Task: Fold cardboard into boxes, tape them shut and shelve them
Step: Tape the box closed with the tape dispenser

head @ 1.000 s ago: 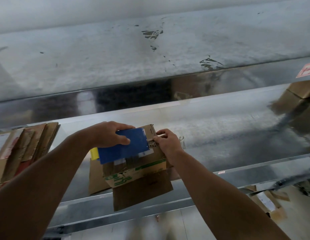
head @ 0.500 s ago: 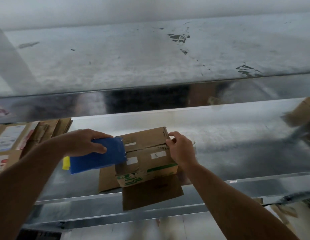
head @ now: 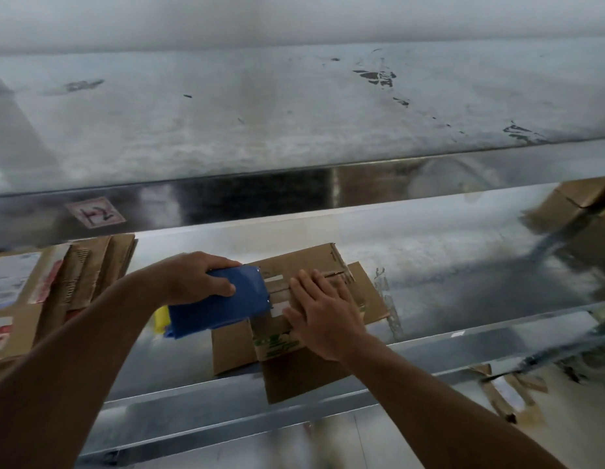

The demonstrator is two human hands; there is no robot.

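A small brown cardboard box [head: 279,343] with green print stands on the shiny metal shelf [head: 463,265], its bottom flaps splayed out around it. My right hand [head: 323,311] lies flat with straight fingers on the box's closed top flaps, pressing them down. My left hand [head: 196,277] grips a blue tape dispenser [head: 223,304] with a yellow part at its rear, held at the left edge of the box top. Strips of clear tape show on the top between the two hands.
A stack of flattened cardboard [head: 40,292] lies on the shelf at the left. Another brown box [head: 578,204] sits at the far right. A label [head: 94,213] is stuck to the upper shelf's front rail. Cardboard scraps [head: 507,394] lie on the floor at lower right.
My left hand drew the blue dispenser leftward off the box top. My right hand moved from pinching the box's right edge to lying flat on the top flaps.
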